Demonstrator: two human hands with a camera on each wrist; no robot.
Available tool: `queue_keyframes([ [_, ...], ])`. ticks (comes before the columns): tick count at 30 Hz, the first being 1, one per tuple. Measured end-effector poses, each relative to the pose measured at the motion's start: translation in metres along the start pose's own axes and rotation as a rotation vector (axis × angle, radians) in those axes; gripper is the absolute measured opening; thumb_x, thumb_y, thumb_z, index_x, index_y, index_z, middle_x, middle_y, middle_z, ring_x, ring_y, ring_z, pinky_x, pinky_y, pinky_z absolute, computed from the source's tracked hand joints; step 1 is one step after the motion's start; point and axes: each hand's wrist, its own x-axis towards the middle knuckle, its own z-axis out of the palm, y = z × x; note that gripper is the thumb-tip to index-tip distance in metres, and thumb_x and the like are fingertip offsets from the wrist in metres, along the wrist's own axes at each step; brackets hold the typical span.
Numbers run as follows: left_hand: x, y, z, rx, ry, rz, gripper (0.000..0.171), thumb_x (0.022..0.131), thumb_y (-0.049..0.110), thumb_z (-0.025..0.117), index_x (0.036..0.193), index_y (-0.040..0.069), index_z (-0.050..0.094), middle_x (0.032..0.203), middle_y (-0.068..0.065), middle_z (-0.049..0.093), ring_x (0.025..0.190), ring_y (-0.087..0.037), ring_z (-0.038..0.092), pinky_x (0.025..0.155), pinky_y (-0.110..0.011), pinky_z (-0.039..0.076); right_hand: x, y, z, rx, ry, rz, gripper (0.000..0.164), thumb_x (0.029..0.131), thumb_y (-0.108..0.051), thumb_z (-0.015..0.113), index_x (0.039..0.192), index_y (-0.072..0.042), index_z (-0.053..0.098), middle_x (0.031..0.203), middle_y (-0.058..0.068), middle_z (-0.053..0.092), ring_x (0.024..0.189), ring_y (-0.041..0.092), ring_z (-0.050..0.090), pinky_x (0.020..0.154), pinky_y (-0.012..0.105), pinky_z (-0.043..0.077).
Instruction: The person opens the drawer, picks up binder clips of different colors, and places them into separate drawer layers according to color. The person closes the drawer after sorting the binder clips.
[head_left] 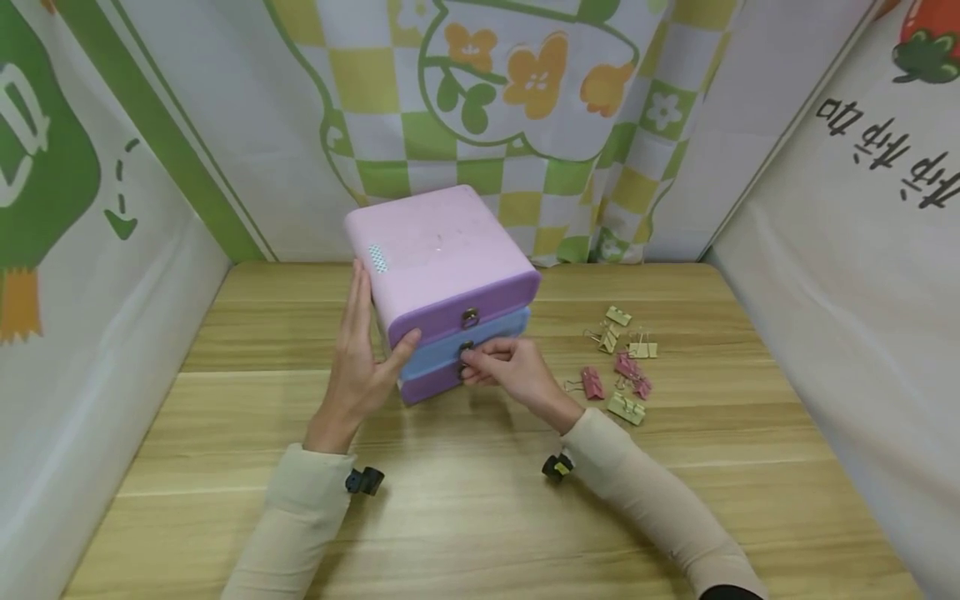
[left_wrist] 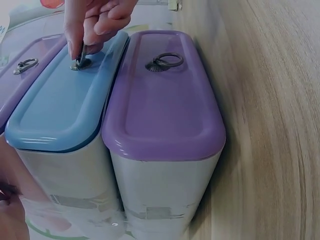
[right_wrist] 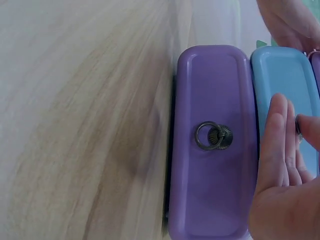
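Observation:
A small chest of drawers (head_left: 450, 242) with a pink top stands on the table, angled a little. Its front has a purple top drawer (head_left: 431, 323), a blue middle drawer (left_wrist: 60, 105) and a purple bottom drawer (right_wrist: 215, 180). My left hand (head_left: 362, 362) lies along the chest's left side, fingers straight, thumb at the front corner near the top drawer. With thumb and fingertips, my right hand (head_left: 517, 372) pinches the ring pull (left_wrist: 82, 59) of the blue drawer. Another ring pull (left_wrist: 165, 61) hangs free on the bottom drawer. All three drawer fronts sit nearly flush.
Several binder clips lie right of the chest, among them a pink clip (head_left: 592, 383) and a yellow clip (head_left: 626, 408). Behind the wooden table (head_left: 450, 517) hangs a checked curtain (head_left: 517, 175). White printed sheets stand along both sides.

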Motion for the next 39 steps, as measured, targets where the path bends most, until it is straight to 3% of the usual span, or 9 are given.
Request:
queue_keyframes([
  [9, 0.001, 0.003, 0.001, 0.002, 0.005, -0.001, 0.093, 0.099, 0.031, 0.068, 0.170, 0.010, 0.011, 0.180, -0.009, 0.007, 0.167, -0.030, 0.013, 0.137, -0.054, 0.019, -0.004, -0.007, -0.003, 0.092, -0.012, 0.024, 0.028, 0.101, -0.015, 0.069, 0.113, 0.010, 0.074, 0.094, 0.014, 0.082, 0.083, 0.017, 0.081, 0.099, 0.064, 0.057],
  [19, 0.001, 0.006, 0.003, 0.002, 0.025, -0.006, 0.091, 0.103, 0.044, 0.063, 0.170, 0.009, 0.013, 0.179, -0.007, 0.009, 0.166, -0.028, 0.015, 0.137, -0.051, 0.021, -0.015, -0.008, -0.007, 0.068, -0.029, -0.004, 0.027, 0.102, -0.015, 0.068, 0.114, 0.009, 0.075, 0.100, 0.021, 0.081, 0.085, 0.018, 0.081, 0.098, 0.062, 0.059],
  [32, 0.001, 0.010, 0.003, -0.010, 0.046, -0.022, 0.088, 0.098, 0.021, 0.069, 0.169, 0.009, 0.018, 0.179, -0.010, 0.014, 0.166, -0.030, 0.018, 0.137, -0.052, 0.021, -0.043, -0.008, -0.014, 0.039, -0.062, -0.003, 0.030, 0.102, -0.013, 0.068, 0.114, 0.013, 0.073, 0.098, 0.019, 0.081, 0.085, 0.016, 0.080, 0.091, 0.051, 0.065],
  [39, 0.001, 0.012, 0.003, -0.016, 0.052, -0.028, 0.090, 0.097, 0.018, 0.070, 0.169, 0.009, 0.019, 0.179, -0.009, 0.015, 0.166, -0.030, 0.019, 0.136, -0.053, 0.022, -0.059, -0.008, -0.019, 0.005, -0.092, -0.008, 0.033, 0.101, -0.016, 0.070, 0.113, 0.014, 0.072, 0.097, 0.018, 0.081, 0.085, 0.022, 0.081, 0.093, 0.061, 0.062],
])
